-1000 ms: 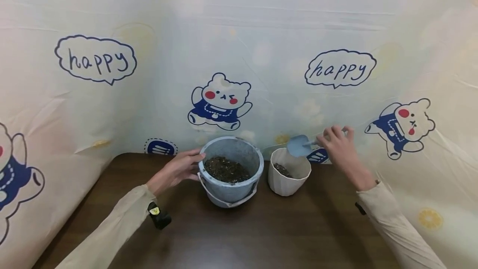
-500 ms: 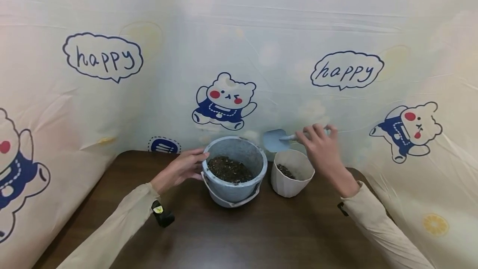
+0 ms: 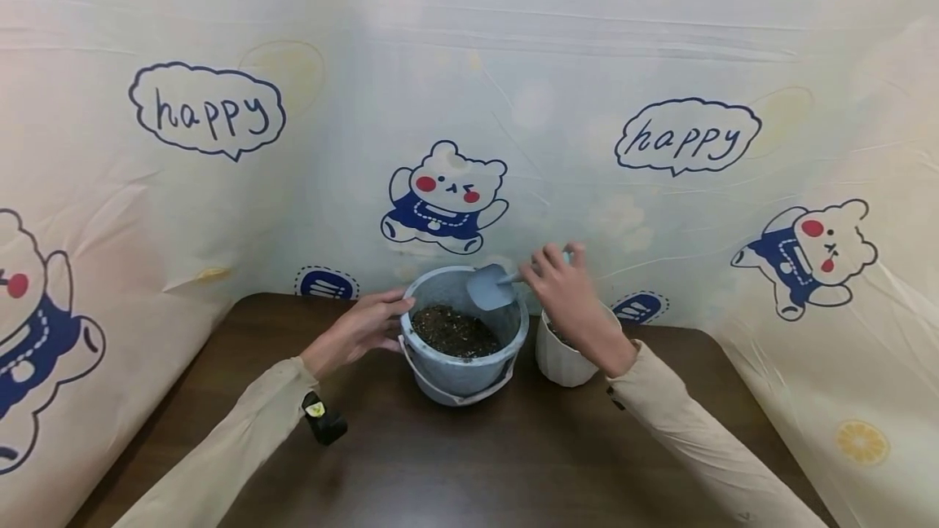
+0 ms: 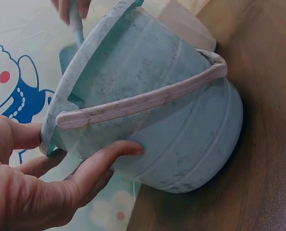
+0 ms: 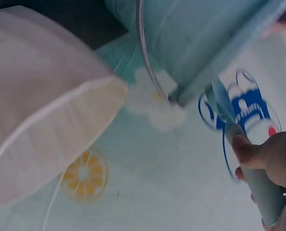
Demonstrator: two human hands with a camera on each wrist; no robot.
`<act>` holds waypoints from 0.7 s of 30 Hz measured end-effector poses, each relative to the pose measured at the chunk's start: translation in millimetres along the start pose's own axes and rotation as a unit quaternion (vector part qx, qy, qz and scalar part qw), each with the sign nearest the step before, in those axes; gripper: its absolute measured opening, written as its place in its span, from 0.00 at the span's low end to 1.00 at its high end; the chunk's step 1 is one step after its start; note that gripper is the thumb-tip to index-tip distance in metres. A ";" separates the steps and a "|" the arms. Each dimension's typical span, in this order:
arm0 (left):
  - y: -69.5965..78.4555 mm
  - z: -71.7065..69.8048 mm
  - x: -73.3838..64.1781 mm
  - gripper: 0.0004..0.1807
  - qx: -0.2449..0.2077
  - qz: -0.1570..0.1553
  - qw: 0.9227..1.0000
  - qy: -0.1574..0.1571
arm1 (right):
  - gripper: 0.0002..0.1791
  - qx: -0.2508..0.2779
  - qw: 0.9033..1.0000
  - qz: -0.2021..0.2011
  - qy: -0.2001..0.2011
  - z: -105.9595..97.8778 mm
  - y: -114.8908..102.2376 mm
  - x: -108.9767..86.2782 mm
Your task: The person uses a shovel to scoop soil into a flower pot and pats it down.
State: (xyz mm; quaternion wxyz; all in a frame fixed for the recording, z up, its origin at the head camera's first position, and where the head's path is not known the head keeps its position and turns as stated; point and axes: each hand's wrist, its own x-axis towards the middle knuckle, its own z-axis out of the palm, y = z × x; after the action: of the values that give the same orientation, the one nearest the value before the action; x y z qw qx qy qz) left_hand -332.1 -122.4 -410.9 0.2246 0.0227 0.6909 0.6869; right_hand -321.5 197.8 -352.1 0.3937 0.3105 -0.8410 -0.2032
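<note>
A blue bucket point(image 3: 460, 381) with dark soil point(image 3: 455, 332) inside stands on the table in the head view. My left hand point(image 3: 359, 328) holds its left side at the rim; the left wrist view shows fingers at the rim and a digit along the outer wall point(image 4: 181, 144). My right hand point(image 3: 568, 290) grips a small blue hand trowel by its handle point(image 5: 261, 192), its blade point(image 3: 490, 288) over the bucket's right rim. Right of the bucket stands a white ribbed flower pot point(image 3: 561, 361), partly hidden behind my right hand and wrist. The soil in it is mostly hidden.
The bucket's pale carrying handle point(image 4: 143, 102) hangs down its front. Behind the brown table point(image 3: 440, 463) rises a printed cloth backdrop point(image 3: 330, 210), close to the bucket and pot. Dark wrist devices point(image 3: 323, 422) sit at both sleeves.
My right hand has carried the trowel leftward, from above the white flower pot to above the bucket. My left hand stays on the bucket. The head view has shifted slightly.
</note>
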 end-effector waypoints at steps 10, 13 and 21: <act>4.0 2.7 1.5 0.32 0.004 0.002 1.000 -0.007 | 0.20 -0.021 0.993 -0.059 -0.101 37.4 -49.5 36.7; 4.3 2.2 3.0 0.31 0.006 0.008 1.000 -0.006 | 0.27 -0.007 0.992 -0.043 -0.115 41.3 -48.8 41.7; 1.7 0.8 1.8 0.31 0.011 0.004 1.000 -0.007 | 0.08 0.202 0.968 -0.005 -0.151 44.8 -43.4 31.0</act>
State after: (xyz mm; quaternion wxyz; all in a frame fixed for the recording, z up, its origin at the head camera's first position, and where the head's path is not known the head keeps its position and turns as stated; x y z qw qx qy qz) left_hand -333.9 -121.0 -409.7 0.2261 0.0324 0.6967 0.6800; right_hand -356.5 149.5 -388.1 0.1905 0.3535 -0.9127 -0.0751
